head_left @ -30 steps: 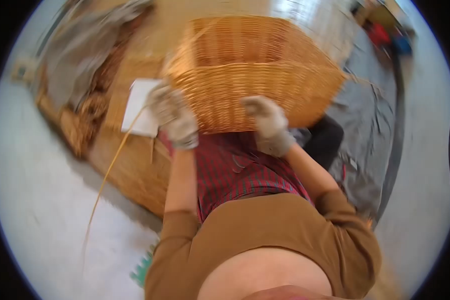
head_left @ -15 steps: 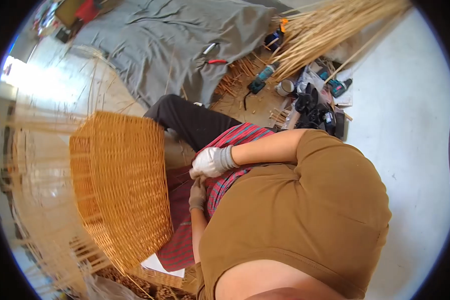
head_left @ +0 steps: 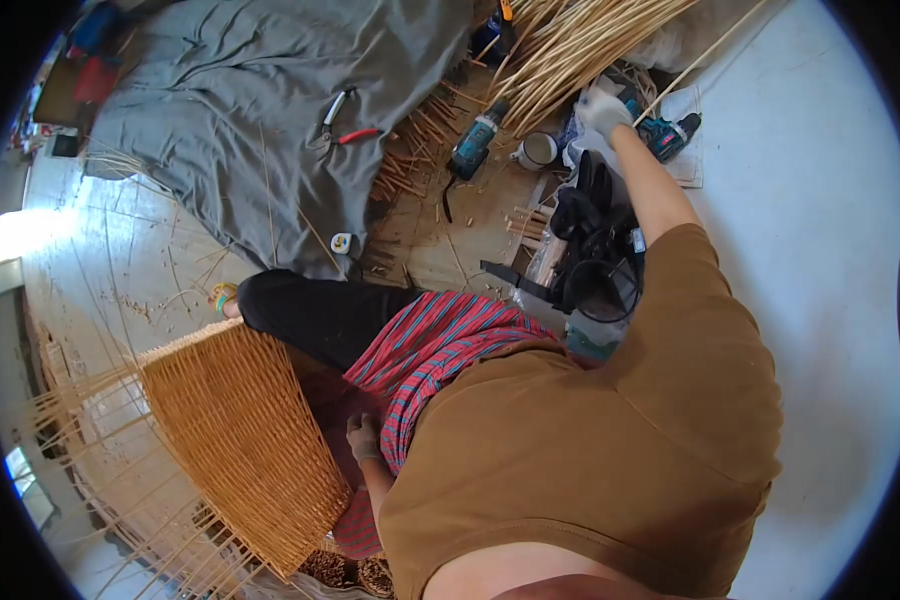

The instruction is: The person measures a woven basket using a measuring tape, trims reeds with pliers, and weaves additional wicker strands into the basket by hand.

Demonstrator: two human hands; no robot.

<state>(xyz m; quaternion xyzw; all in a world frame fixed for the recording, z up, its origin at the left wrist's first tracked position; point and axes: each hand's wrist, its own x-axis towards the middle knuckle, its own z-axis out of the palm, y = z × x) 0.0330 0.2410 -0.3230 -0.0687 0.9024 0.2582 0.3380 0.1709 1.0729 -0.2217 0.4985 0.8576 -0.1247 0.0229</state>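
Observation:
A large woven wicker basket [head_left: 240, 430] lies tilted against my legs, with long loose stakes [head_left: 90, 400] sticking out at the left. My left hand [head_left: 363, 436], in a greyish glove, is low by my lap near the basket's edge. Its fingers look curled, and whatever they hold is too small or dark to make out. My right arm is stretched out to the upper right. There my right hand [head_left: 602, 110], in a white glove, is at the edge of a bundle of pale reeds [head_left: 580, 50], beside a teal power drill [head_left: 667, 135]. Its fingers are blurred and partly hidden.
Pliers [head_left: 340, 130] with a red handle and a tape measure [head_left: 341, 243] lie on a grey cloth [head_left: 200, 110]. Another cordless drill [head_left: 478, 140], a mug [head_left: 537, 151], cut sticks [head_left: 405, 165] and a black strapped item [head_left: 595, 240] are on the floor.
My right hand has left my left hand at the lap and reached to the upper right. The basket sits lower in view, and the view has shifted.

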